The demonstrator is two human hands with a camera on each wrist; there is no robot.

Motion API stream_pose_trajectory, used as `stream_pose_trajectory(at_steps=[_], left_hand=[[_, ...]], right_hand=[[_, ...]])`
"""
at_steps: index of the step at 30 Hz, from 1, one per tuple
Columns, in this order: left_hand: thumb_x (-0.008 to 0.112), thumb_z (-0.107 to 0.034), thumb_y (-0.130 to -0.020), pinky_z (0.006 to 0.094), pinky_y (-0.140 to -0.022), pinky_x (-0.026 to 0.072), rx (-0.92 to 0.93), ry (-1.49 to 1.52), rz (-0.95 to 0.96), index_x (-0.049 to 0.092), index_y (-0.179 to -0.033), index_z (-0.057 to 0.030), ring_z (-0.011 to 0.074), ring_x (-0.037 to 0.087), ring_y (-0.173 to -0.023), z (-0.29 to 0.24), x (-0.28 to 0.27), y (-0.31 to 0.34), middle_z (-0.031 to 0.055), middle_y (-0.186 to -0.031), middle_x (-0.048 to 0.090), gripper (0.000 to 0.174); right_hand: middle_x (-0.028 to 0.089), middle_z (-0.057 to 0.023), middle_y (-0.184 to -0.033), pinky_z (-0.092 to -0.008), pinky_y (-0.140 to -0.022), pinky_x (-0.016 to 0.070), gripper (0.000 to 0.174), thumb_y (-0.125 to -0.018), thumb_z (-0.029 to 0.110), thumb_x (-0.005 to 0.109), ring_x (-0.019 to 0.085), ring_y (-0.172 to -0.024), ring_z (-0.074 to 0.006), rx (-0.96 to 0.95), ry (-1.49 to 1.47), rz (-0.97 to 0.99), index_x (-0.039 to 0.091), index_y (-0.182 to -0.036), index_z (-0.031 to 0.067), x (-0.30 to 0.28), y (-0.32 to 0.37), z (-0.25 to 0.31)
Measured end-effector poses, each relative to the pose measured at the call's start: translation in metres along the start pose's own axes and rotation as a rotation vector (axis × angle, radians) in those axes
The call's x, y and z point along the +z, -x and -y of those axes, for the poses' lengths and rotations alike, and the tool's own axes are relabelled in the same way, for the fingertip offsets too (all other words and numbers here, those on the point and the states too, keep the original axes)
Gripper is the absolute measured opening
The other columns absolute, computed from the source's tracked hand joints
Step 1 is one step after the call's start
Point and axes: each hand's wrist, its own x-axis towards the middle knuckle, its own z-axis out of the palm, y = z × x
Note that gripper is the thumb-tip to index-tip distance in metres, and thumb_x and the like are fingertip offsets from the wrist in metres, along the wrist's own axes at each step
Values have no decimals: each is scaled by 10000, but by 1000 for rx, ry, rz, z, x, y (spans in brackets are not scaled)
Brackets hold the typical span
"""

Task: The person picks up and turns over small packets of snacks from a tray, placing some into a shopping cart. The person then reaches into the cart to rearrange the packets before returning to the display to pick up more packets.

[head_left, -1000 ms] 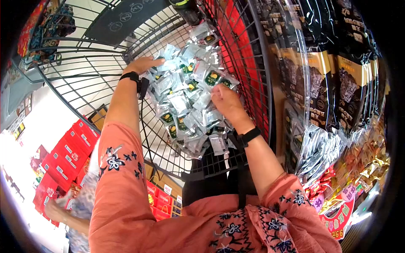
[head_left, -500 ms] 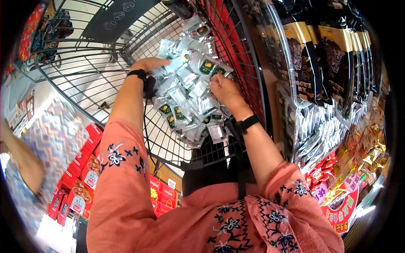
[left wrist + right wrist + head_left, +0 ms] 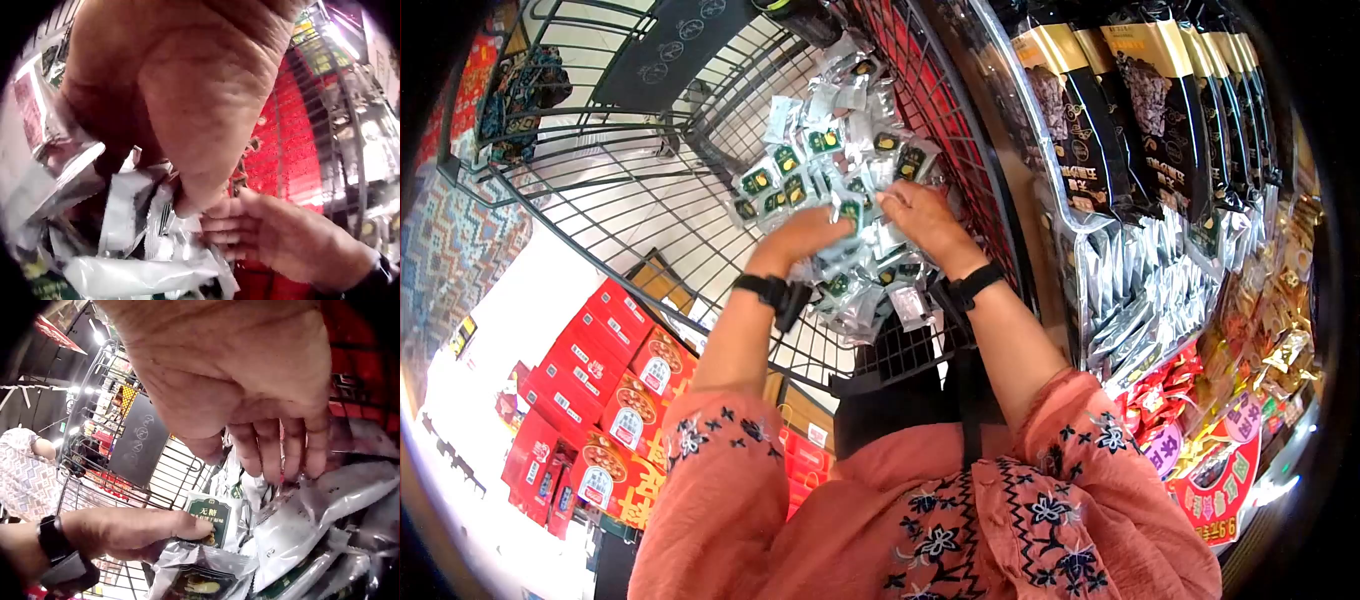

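A heap of small silver sachets [image 3: 870, 120], many with green labels, lies in a black wire shopping cart [image 3: 615, 245]. My left hand [image 3: 805, 238] is at the near left part of the heap. Its thumb lies across the front of a green-labelled sachet [image 3: 215, 512], with the other fingers hidden behind. Beside it, on the right, my right hand [image 3: 927, 222] reaches into the sachets. Its fingers [image 3: 269, 450] point down, loosely bent, their tips touching silver wrappers [image 3: 294, 519]. In the left wrist view both hands' fingertips come close together over the wrappers.
Black bags [image 3: 1150, 110] hang in a clear-fronted display at the right of the cart, above silver packs [image 3: 1140, 290] and red-wrapped sweets [image 3: 1165, 385]. Red boxes [image 3: 570, 375] are stacked at the left. A dark panel [image 3: 665, 55] is fixed at the cart's far end.
My left hand has moved from the far left of the heap towards me and the right hand. More green labels face up at the left. The right hand stays at the heap's right side.
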Motion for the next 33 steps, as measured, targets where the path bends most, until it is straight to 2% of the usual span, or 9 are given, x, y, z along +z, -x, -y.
stream_pose_trajectory(at_steps=[1, 4, 9, 13, 15, 18, 23, 27, 33], left_hand=[[640, -537, -838, 321, -689, 486, -197, -94, 4, 676, -1024, -60, 182, 611, -759, -7, 13, 4, 89, -880, 686, 513], [617, -571, -861, 325, -548, 431, -99, -62, 125, 660, -877, -55, 172, 560, -621, -43, 43, 34, 69, -714, 604, 518], [630, -555, -887, 423, -911, 474, 203, -411, 133, 615, -1142, -11, 359, 604, -1019, -23, 119, 45, 226, -1124, 629, 601], [629, -438, -935, 385, -847, 515, 32, -138, 154, 609, -1144, -30, 284, 635, -943, -86, 24, 33, 158, -1018, 651, 458], [646, -392, -936, 373, -850, 515, 263, -198, -381, 614, -1168, -31, 267, 642, -951, -52, -13, -20, 157, -1046, 656, 430], [659, -394, -910, 469, -982, 459, 469, -392, -830, 538, -1309, 25, 425, 568, -1146, -51, -71, -91, 252, -1227, 591, 591], [735, -425, -839, 471, -1006, 457, 401, -459, -844, 480, -1385, -11, 443, 545, -1198, -45, -109, -192, 289, -1304, 555, 731], [735, -644, -746, 464, -1014, 461, 74, -461, -763, 426, -1447, -42, 452, 554, -1215, -70, -105, -207, 328, -1350, 526, 974], [711, -693, -734, 456, -1015, 455, 143, -353, -723, 463, -1392, 26, 430, 561, -1226, -77, -108, -214, 316, -1313, 565, 1006]], right_hand=[[678, -257, -1020, -454, -890, 505, 392, -902, 330, 565, 657, -974, -408, 38, 60, 42, 676, -1049, -16, -2, 1, -2], [668, -274, -954, -484, -858, 513, 357, -882, 290, 524, 657, -926, -435, 36, 288, 33, 695, -954, -15, -3, 10, -8], [670, -277, -999, -528, -839, 511, 335, -858, 259, 503, 647, -935, -458, 135, 477, 47, 705, -913, -3, -9, 33, -17], [683, -240, -927, -526, -775, 519, 239, -897, 219, 553, 657, -872, -429, -66, 495, -170, 668, -879, 10, -5, 33, -27], [678, -217, -903, -516, -753, 520, 198, -919, 202, 562, 650, -843, -422, -128, 411, -236, 634, -898, 18, -4, 35, -27], [677, -210, -905, -512, -742, 516, 196, -926, 210, 557, 644, -838, -425, -148, 338, -282, 624, -902, 27, -2, 36, -28], [667, -220, -895, -506, -741, 511, 183, -927, 207, 557, 637, -837, -432, -112, 268, -285, 607, -882, 37, -1, 44, -31], [669, -218, -879, -510, -751, 509, 177, -924, 203, 559, 642, -839, -430, -99, 242, -303, 616, -893, 38, -1, 47, -32], [675, -223, -875, -508, -749, 508, 185, -918, 201, 566, 647, -836, -432, -87, 216, -267, 633, -910, 29, -3, 49, -30]])
